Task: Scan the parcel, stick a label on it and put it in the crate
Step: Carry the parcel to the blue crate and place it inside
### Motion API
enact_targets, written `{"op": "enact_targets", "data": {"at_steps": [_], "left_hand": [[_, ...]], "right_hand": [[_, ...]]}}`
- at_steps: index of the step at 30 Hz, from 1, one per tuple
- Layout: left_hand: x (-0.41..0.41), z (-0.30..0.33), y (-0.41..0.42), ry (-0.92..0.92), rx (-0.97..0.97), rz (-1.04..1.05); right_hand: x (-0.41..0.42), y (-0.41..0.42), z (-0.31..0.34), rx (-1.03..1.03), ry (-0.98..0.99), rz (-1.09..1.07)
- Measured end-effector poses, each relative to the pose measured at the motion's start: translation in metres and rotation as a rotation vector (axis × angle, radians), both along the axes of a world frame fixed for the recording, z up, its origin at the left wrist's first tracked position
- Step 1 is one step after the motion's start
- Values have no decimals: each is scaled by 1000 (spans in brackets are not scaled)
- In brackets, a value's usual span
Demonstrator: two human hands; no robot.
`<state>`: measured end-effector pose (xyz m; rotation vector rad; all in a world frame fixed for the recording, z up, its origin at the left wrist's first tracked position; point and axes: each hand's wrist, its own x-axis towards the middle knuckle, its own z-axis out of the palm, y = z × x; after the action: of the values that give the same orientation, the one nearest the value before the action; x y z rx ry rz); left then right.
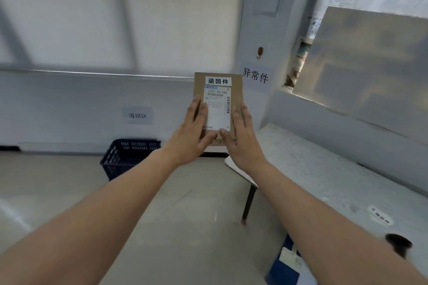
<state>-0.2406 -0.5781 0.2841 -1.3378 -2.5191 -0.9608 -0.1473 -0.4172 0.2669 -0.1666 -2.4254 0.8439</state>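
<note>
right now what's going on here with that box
A person holds a small brown parcel up in front of them, left hand and right hand on either side. It already carries a shipping label and a white sticker on top. The dark blue crate sits on the floor, lower left.

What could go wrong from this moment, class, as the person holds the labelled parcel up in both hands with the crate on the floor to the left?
1. The parcel is held only at its lower end by the left hand and right hand, so it could tip or slip.
2. The dark crate sits low and off to the left; a toss might miss it.
3. Thumbs press on the shipping label, which could smudge or crease it.
</note>
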Motion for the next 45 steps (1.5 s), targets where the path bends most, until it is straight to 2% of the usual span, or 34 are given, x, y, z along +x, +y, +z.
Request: {"op": "enact_targets", "data": {"at_steps": [8, 15, 32, 45], "left_hand": [[-62, -10, -105, -23, -39, 52], [-135, -32, -160, -67, -54, 136], [-371, -56, -211, -149, -58, 391], [-542, -99, -272, -206, -113, 329]], "right_hand": [[-74, -94, -13, -29, -8, 93], [-152, -138, -26, -39, -68, 213], [-429, -180, -57, -52, -129, 414], [-586, -241, -102, -80, -209, 357]]}}
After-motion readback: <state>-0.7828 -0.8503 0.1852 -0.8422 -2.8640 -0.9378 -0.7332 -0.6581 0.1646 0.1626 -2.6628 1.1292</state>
